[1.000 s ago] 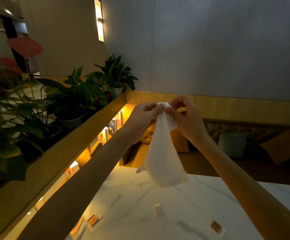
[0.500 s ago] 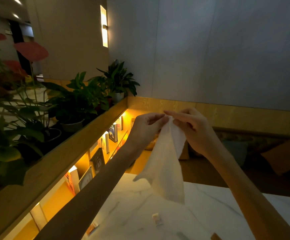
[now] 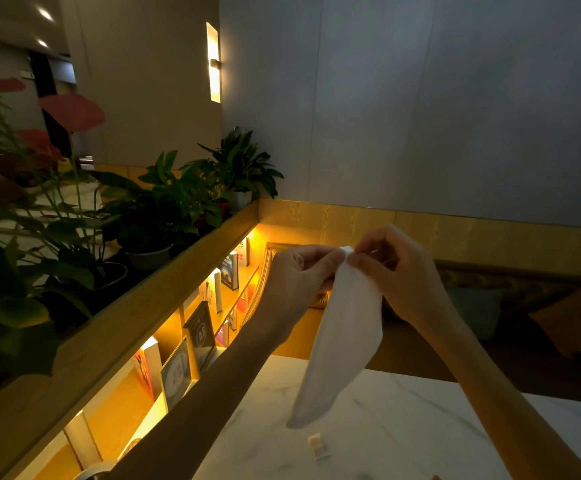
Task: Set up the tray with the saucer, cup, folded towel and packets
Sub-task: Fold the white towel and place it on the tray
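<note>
Lowered a little since a second ago, and pulled longer and narrower: the towel (image 3: pixel 344 327), hanging now as a slim strip with its tip close above the marble table (image 3: pixel 403 410).

From the head view: left hand (image 3: pixel 296 275) and right hand (image 3: pixel 396 275) brought together, both pinching the same top corner of the cloth. Held high like this probably to let the weight straighten it before folding.

Just below the hanging tip, one small packet (image 3: pixel 316 444) flat on the table.

No tray, saucer or cup visible here, so nothing to say about contents. Folding judged barely started.
</note>
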Tool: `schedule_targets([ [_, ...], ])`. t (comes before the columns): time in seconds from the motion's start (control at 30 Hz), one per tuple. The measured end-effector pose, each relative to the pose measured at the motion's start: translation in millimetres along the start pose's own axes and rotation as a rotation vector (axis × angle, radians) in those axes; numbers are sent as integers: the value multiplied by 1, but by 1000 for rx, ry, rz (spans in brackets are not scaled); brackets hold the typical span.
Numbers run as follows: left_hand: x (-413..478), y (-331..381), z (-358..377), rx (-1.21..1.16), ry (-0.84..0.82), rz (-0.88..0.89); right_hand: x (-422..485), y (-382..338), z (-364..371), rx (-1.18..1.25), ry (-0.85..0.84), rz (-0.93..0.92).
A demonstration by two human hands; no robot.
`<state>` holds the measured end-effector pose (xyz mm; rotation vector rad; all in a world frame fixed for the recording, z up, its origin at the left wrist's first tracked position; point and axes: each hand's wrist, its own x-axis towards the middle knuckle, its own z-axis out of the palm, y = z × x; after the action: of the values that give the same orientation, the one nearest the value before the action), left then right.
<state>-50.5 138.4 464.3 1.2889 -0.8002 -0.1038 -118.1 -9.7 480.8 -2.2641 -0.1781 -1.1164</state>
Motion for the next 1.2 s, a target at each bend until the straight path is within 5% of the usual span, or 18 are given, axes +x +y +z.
schedule_targets([
  [0.5,0,4,-10,226,-29,45,1,-2,3,-67,-70,-46],
  [0.77,12,6,-43,320,96,82,-10,26,-18,-114,-397,27],
  [1.2,14,-8,-28,463,138,186,5,15,-30,-139,-13,-3],
])
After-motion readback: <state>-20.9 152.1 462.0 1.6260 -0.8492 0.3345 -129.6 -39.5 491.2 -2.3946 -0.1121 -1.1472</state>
